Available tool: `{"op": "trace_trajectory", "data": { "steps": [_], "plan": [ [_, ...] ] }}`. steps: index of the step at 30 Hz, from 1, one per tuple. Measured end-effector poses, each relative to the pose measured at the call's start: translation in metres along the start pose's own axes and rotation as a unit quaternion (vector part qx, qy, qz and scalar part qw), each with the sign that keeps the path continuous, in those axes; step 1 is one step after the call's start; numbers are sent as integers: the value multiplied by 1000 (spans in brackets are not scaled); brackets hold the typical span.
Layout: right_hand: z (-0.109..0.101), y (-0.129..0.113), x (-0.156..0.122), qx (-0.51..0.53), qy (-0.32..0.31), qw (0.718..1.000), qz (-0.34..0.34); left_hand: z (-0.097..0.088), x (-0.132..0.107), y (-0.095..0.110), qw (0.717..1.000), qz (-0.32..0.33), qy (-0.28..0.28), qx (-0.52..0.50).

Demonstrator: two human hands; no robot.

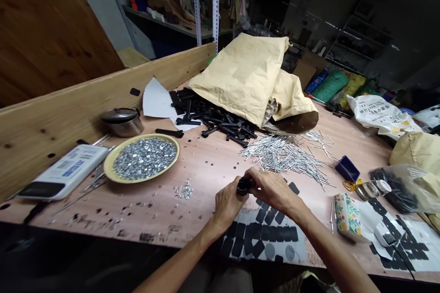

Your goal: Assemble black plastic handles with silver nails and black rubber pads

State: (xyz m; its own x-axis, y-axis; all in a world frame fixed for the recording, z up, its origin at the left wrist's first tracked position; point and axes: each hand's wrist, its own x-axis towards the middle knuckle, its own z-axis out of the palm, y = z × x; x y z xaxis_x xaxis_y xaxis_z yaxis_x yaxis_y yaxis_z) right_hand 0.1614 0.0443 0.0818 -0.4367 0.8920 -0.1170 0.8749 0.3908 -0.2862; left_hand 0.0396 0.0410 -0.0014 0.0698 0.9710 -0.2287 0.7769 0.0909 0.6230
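Both of my hands meet over the front middle of the workbench around a small black plastic part (243, 186). My left hand (228, 203) is wrapped round it from the left. From the right, my right hand (271, 187) pinches at its upper end, and its fingertips are partly hidden. Below my hands lies a sheet with rows of black pads (271, 233). A pile of thin metal rods (285, 155) spreads just behind them. To the left are a few loose metal washers (184, 189) and a yellow plate (107, 169) full of small washers.
Black plastic parts (220, 121) are heaped beneath a large paper sack (244, 73). A lidded metal pot (123, 123) and a white device (65, 171) stand at left. A blue box (347, 169), glass jar (367, 190) and floral box (347, 215) sit at right.
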Motion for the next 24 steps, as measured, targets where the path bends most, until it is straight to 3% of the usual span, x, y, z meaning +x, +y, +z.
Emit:
{"op": "trace_trajectory", "data": {
  "steps": [4, 6, 9, 12, 17, 20, 24],
  "plan": [
    [0, 13, -2, 157, 51, 985, -58, 8, 5, -13, 992, -16, 0, -129],
    [1, 29, 1, 187, 119, 975, -4, 12, 6, -18, 974, -14, 27, -223],
    [9, 59, 15, 104, 185, 967, 144, 13, 7, -20, 942, -13, 71, -328],
    [30, 79, 35, 8, 144, 958, 247, 11, 6, -17, 927, -2, 83, -365],
    [67, 83, 63, -15, 94, 953, 287, 10, 8, -19, 930, 14, 96, -354],
    [72, 82, 68, -19, 90, 952, 292, 12, 14, -25, 938, 10, 103, -332],
    [61, 84, 62, -12, 105, 955, 279, 17, 21, -30, 955, -19, 111, -274]
  ]
}}
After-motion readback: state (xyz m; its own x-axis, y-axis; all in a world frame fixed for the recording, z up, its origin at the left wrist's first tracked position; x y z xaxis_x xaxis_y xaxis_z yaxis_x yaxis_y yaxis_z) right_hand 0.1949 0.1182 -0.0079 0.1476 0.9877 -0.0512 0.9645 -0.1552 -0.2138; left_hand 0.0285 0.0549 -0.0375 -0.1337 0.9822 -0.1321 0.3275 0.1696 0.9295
